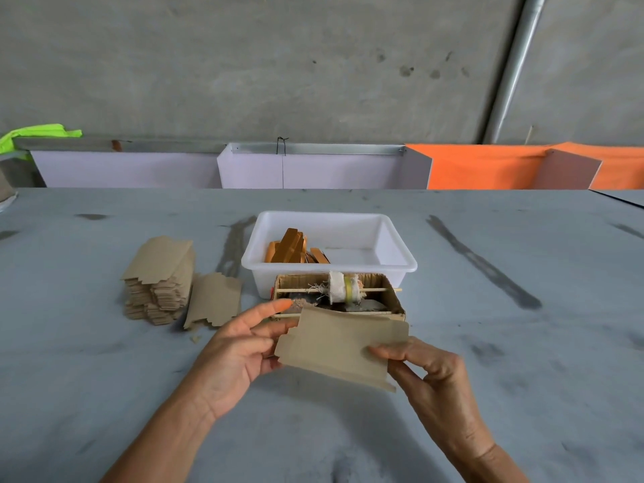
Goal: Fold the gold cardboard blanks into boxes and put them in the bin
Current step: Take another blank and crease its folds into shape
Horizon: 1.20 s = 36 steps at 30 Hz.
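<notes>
A: What are the hands doing?

B: Both grip one flat blank (339, 346), brown side up, held off the table (104, 378). The left hand (233, 350) takes its left edge, thumb toward the top, the other fingers tucked behind the card. The right hand (430, 374) pinches the right edge, thumb (385, 353) on top and fingers curled below.

A: Is the blank folded?

B: It looks flat, tilted a little, its right end lower. The top edge has a small step and the bottom right corner ends in a narrow tab.

A: Where are the other blanks?

B: Left of the left hand and further away, a stack (158, 280) lies on the table, brown side up. One loose blank (214, 301) lies against the stack's right side, just past the left fingertips.

A: And the bin?

B: The white bin (329, 252) sits straight beyond both hands. Gold boxes (291, 247) lie in its left part; the right part is bare.

A: What is between the hands and the bin?

B: A small cardboard tray (390, 291), touching the bin's near wall. A thin stick (303, 290) runs across it, carrying a roll (343, 291) wrapped in white cloth with a yellow band. The held blank hides the tray's near edge.

A: Anything beyond the bin?

B: Pale panels (313, 169) and orange cloth (488, 167) along the table's back, under a grey wall (244, 64).
</notes>
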Tool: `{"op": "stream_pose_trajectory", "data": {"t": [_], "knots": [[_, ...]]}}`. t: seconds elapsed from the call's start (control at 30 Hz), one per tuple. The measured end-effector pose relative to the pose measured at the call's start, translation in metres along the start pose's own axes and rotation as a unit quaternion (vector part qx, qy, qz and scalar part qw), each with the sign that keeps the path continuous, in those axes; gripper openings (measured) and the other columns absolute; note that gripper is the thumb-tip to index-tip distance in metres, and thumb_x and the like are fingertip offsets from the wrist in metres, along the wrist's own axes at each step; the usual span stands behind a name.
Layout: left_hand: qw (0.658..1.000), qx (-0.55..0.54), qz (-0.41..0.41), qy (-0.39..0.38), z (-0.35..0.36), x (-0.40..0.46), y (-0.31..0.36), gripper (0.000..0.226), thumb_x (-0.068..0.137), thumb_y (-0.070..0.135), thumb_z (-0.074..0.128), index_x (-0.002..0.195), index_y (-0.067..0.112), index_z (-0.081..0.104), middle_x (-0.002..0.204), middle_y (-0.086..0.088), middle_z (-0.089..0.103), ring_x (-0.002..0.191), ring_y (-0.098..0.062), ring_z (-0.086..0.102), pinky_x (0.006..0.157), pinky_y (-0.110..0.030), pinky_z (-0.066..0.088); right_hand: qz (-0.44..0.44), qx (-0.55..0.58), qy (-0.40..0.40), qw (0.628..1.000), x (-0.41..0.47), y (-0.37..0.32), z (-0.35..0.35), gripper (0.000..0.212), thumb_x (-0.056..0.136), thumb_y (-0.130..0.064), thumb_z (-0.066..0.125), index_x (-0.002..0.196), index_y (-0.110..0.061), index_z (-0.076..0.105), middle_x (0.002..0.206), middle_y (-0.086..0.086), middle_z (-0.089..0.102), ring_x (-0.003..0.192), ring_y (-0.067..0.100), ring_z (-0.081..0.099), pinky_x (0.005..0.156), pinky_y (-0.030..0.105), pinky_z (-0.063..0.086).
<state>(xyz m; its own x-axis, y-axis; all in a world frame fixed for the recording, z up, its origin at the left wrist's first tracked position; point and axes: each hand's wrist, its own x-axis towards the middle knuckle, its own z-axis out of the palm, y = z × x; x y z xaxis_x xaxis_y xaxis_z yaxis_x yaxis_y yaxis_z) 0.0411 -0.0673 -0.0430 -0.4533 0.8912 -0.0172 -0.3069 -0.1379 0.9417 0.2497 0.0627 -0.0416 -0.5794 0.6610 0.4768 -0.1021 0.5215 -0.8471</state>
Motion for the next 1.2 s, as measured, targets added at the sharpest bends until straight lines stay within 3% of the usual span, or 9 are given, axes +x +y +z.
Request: {"op": "stream_pose_trajectory", "data": {"t": [0.17,0.3,0.43,0.53,0.67,1.2], "knots": [[1.000,0.001,0.014,-0.011,0.000,-0.004,-0.002,0.057,0.082,-0.023,0.033,0.103,0.012,0.072,0.110,-0.016,0.069,0.086,-0.021,0.070,0.059,-0.028,0.056,0.032,0.002,-0.005,0.999,-0.003,0.004,-0.002,0.039,0.079,0.011,0.065,0.081,-0.025,0.079,0.086,-0.007,0.075,0.088,0.011,0.069,0.081,0.026,0.055],[0.998,0.059,0.026,-0.012,0.001,-0.005,-0.002,0.053,0.079,-0.024,0.047,0.102,0.015,0.073,0.110,-0.010,0.070,0.088,-0.024,0.068,0.060,-0.025,0.054,0.146,0.149,-0.009,0.978,0.003,-0.002,0.001,0.029,0.077,0.006,0.066,0.078,-0.020,0.079,0.080,0.007,0.074,0.076,0.016,0.069,0.069,0.020,0.053],[0.993,0.117,0.013,-0.003,0.011,-0.005,-0.002,0.036,0.068,0.010,0.079,0.103,0.011,0.070,0.099,-0.014,0.072,0.082,-0.023,0.069,0.061,-0.024,0.053,0.224,0.149,-0.024,0.963,0.009,-0.009,0.004,0.017,0.083,0.000,0.064,0.074,-0.010,0.075,0.075,0.012,0.073,0.067,0.015,0.068,0.056,0.016,0.048],[0.989,0.123,-0.003,0.079,0.021,-0.002,-0.003,0.031,0.066,0.027,0.071,0.090,0.008,0.072,0.088,-0.014,0.073,0.072,-0.018,0.068,0.055,-0.022,0.050,0.282,0.158,-0.006,0.946,0.013,-0.013,0.006,0.012,0.085,-0.004,0.064,0.075,-0.009,0.070,0.074,0.009,0.073,0.064,0.012,0.067,0.058,0.021,0.046],[0.979,0.138,-0.027,0.146,0.030,-0.001,-0.003,0.022,0.076,0.024,0.071,0.089,0.006,0.070,0.080,-0.011,0.074,0.063,-0.014,0.067,0.052,-0.021,0.048,0.324,0.166,0.023,0.931,0.019,-0.018,0.010,0.006,0.089,-0.011,0.062,0.089,-0.010,0.067,0.071,0.008,0.073,0.060,0.013,0.067,0.058,0.025,0.045],[0.967,0.141,-0.060,0.206,0.046,-0.001,0.006,0.012,0.083,0.021,0.070,0.082,0.008,0.069,0.066,-0.007,0.072,0.051,-0.010,0.063,0.046,-0.019,0.046,0.383,0.161,0.032,0.909,0.029,-0.020,0.015,0.015,0.090,-0.016,0.061,0.087,-0.004,0.067,0.070,0.008,0.073,0.053,0.013,0.065,0.052,0.023,0.049]]}}
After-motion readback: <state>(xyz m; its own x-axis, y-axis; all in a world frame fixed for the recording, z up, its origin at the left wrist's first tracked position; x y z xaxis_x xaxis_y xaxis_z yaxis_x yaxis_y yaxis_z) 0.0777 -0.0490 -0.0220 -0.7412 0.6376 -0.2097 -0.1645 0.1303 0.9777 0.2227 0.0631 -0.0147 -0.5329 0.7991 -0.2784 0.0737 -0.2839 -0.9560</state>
